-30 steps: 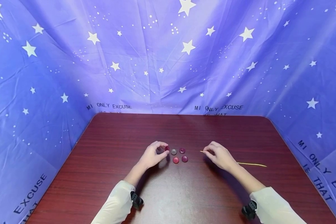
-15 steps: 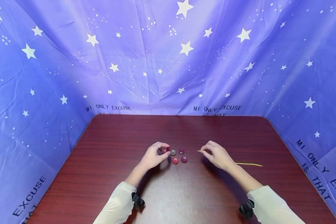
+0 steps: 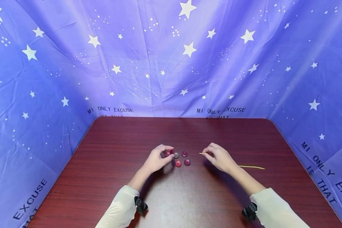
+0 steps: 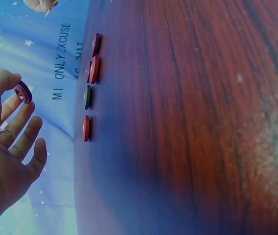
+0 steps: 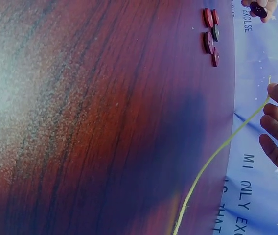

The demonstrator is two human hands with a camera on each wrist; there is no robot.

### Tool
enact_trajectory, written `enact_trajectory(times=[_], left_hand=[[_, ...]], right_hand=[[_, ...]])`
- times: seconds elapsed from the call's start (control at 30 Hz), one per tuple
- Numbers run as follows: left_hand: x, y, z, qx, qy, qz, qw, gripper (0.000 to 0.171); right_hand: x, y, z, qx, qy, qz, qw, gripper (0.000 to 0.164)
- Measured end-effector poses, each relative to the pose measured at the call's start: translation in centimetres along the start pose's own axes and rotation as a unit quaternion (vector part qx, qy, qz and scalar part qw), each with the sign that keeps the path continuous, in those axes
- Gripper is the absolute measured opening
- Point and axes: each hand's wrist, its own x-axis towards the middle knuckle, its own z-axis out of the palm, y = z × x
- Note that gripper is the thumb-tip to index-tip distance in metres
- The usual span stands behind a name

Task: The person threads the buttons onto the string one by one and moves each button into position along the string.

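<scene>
In the head view my left hand (image 3: 156,160) is raised over the table's middle. Its thumb and fingertips pinch a dark red button (image 4: 23,92) by the rim, its holed face showing in the left wrist view. To the right, my right hand (image 3: 220,158) pinches a yellow string (image 5: 205,166) near one end; a short tip pokes out past the fingers, and the rest trails back under the forearm. Between the hands lie a grey-green button (image 3: 176,155), a dark red button (image 3: 184,154), a bright red button (image 3: 178,163) and a maroon button (image 3: 187,162). Another red button (image 3: 167,154) shows partly behind my left fingers.
The buttons lie flat on a glossy reddish-brown wooden table (image 3: 108,183). Beyond its back and side edges hangs a blue-purple cloth (image 3: 148,41) with white stars and black lettering. Each wrist bears a black strap, such as the left strap (image 3: 140,205).
My right hand has drifted left with the string, drawing its trailing end along. The left hand has shifted slightly right with its button, and a red button behind it has come into view.
</scene>
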Motion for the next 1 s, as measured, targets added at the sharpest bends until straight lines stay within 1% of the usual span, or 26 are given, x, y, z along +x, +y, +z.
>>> enact_trajectory(times=[0.1, 0.4, 0.47, 0.57, 0.67, 0.77, 0.9, 1.0], left_hand=[[0.0, 0.1, 0.1, -0.006, -0.002, -0.002, 1.0000, 0.026], [0.1, 0.5, 0.3, 0.003, -0.004, -0.005, 1.0000, 0.027], [0.1, 0.5, 0.3, 0.000, -0.007, -0.012, 0.9999, 0.027], [0.2, 0.6, 0.4, -0.005, -0.012, -0.031, 0.9994, 0.028], [0.2, 0.6, 0.5, -0.013, -0.014, -0.053, 0.9984, 0.028], [0.2, 0.7, 0.6, -0.028, -0.013, -0.065, 0.9974, 0.030], [0.2, 0.7, 0.8, -0.050, -0.010, -0.068, 0.9964, 0.033], [0.3, 0.6, 1.1, -0.064, -0.007, -0.057, 0.9963, 0.032]], right_hand=[[0.1, -0.1, 0.1, 0.002, 0.001, -0.002, 1.000, 0.004], [0.4, -0.5, 0.1, 0.002, 0.003, -0.009, 1.000, 0.005], [0.5, -0.6, 0.2, 0.000, 0.002, -0.009, 1.000, 0.004], [0.5, -0.6, 0.3, -0.001, -0.001, -0.010, 1.000, 0.004], [0.6, -0.7, 0.3, 0.000, -0.009, -0.009, 1.000, 0.007], [0.6, -0.8, 0.3, 0.003, -0.015, -0.008, 1.000, 0.006], [0.8, -1.1, 0.3, 0.007, -0.019, -0.011, 1.000, 0.005], [0.8, -1.3, 0.3, 0.007, -0.019, -0.014, 1.000, 0.005]])
